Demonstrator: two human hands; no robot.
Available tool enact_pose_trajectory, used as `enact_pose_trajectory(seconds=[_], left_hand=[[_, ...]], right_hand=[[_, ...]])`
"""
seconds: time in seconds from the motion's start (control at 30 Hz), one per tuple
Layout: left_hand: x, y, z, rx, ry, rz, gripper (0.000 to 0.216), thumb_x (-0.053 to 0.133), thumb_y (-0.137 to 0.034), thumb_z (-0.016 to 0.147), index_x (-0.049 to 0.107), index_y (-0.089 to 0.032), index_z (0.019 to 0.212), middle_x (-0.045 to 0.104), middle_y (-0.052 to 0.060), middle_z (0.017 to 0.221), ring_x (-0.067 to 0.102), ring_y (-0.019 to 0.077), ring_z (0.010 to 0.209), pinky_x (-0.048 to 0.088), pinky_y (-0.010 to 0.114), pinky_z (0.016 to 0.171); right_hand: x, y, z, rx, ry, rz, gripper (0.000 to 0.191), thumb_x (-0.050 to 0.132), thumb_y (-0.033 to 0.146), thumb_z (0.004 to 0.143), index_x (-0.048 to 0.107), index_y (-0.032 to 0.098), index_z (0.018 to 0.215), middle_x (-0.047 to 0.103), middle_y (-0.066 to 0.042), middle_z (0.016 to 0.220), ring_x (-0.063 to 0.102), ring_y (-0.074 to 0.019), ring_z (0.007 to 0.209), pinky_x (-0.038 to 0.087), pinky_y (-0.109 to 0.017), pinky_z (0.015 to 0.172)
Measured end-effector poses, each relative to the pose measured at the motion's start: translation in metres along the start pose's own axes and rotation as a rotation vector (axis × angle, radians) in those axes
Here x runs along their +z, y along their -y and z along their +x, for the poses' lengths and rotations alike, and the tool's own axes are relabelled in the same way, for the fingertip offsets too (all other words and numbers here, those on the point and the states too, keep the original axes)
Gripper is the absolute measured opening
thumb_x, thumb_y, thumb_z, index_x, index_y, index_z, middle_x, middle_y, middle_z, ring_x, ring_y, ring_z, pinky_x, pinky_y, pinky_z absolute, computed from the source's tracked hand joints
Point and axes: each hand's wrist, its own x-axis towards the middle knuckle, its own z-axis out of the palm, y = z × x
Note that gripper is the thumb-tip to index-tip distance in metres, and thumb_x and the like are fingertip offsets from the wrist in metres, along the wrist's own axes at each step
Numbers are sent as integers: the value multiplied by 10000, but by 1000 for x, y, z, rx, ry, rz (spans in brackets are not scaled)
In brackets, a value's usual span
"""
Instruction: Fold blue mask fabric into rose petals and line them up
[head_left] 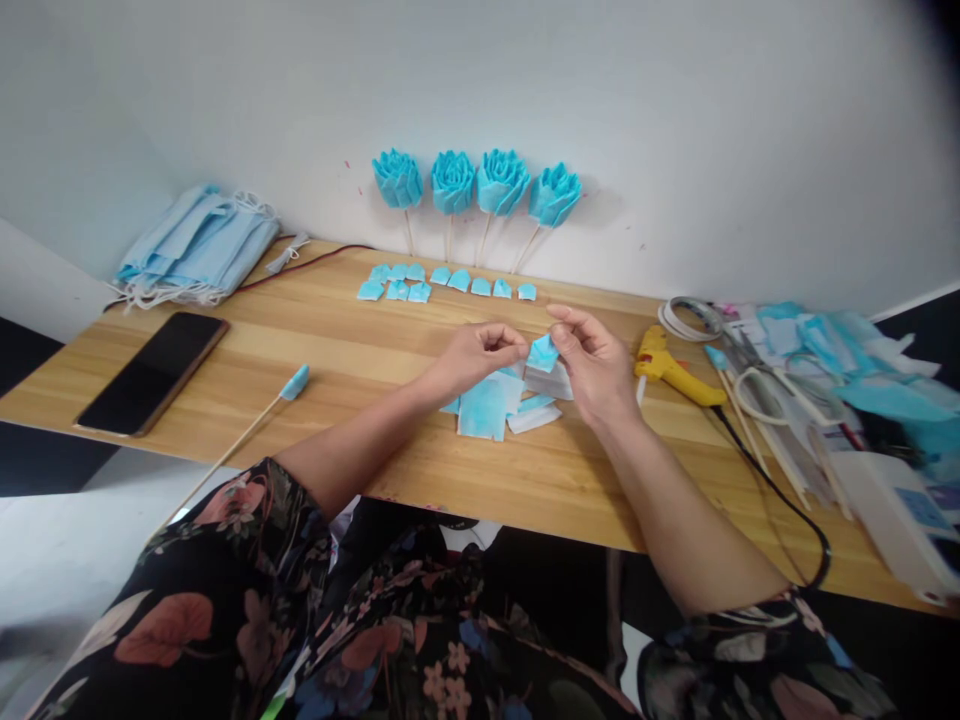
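Note:
Between my hands, just above the wooden table (360, 350), is a small folded piece of blue mask fabric (543, 353). My left hand (487, 355) pinches it at its left edge, fingers curled. My right hand (592, 360) grips its right side between thumb and finger. Under them lie loose cut blue and white fabric pieces (480, 410). Behind, folded blue petals (460, 280) are laid out in short rows. Several blue fabric flowers (453, 182) on sticks lean against the wall.
At left are stacked face masks (199, 245), a phone (154, 372) and a blue-tipped stick (255, 425) overhanging the front edge. On the right lie a yellow glue gun (671, 368) with its cord, a tape roll (688, 318), white-handled scissors (780, 390) and fabric scraps (817, 340).

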Motion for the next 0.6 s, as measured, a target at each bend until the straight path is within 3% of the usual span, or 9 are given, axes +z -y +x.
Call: enact_pose_trajectory(seconds=[0.33, 0.5, 0.6], left_hand=[[-2, -8, 1, 4, -145, -30, 115, 660, -235, 789, 611, -149, 730, 516, -48, 620, 407, 60, 553, 323, 235, 567], [-1, -6, 0, 17, -110, -34, 145, 673, -269, 799, 611, -151, 742, 513, -43, 629, 414, 63, 560, 328, 232, 563], [-1, -4, 0, 20, -77, -21, 266, 638, -402, 854, 623, -151, 767, 499, -37, 617, 429, 73, 560, 350, 238, 563]], right_hand=[[0, 3, -1, 55, 138, 31, 512, 618, 644, 838, 647, 329, 1240, 697, -30, 984, 666, -189, 899, 584, -368, 787], [3, 2, -3, 78, 190, 1, 570, 767, 480, 760, 616, 317, 1285, 658, 9, 875, 611, -158, 799, 567, -365, 804], [3, 2, -3, 48, 199, -31, 563, 757, 408, 774, 599, 306, 1305, 615, 31, 786, 577, -148, 739, 549, -356, 783]])
